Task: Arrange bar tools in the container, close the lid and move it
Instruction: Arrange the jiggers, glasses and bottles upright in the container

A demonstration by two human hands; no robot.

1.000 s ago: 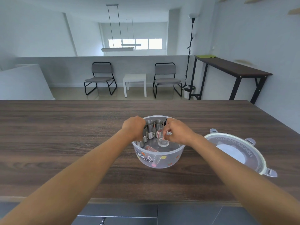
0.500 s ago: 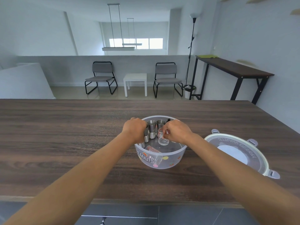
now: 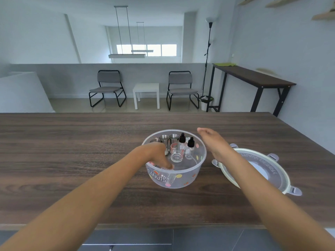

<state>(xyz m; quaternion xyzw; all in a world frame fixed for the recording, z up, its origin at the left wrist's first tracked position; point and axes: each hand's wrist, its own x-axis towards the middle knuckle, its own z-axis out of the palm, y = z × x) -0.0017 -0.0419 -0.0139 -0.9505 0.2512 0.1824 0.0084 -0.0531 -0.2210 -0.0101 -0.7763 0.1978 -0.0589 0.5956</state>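
A clear round plastic container (image 3: 188, 178) with coloured dots and the word PEANUTS stands on the wooden table. Inside it stand steel jiggers (image 3: 169, 138), two small dropper bottles with black caps (image 3: 190, 144) and an upright clear glass (image 3: 176, 153). My left hand (image 3: 157, 154) reaches down into the container's near left side, its fingers on a lying clear glass (image 3: 169, 175); the grip itself is hidden. My right hand (image 3: 213, 140) hovers open just outside the container's right rim, holding nothing. The round lid (image 3: 261, 169) lies upside down to the right.
The dark wooden table (image 3: 72, 151) stretches wide to the left and back. Its front edge (image 3: 163, 226) is close to me. Beyond the table are two chairs, a small white table and a tall dark side table on the right.
My right hand let go of the clear glass, now standing upright, and moved up and right out of the container. My left hand moved down to the near side of the container.
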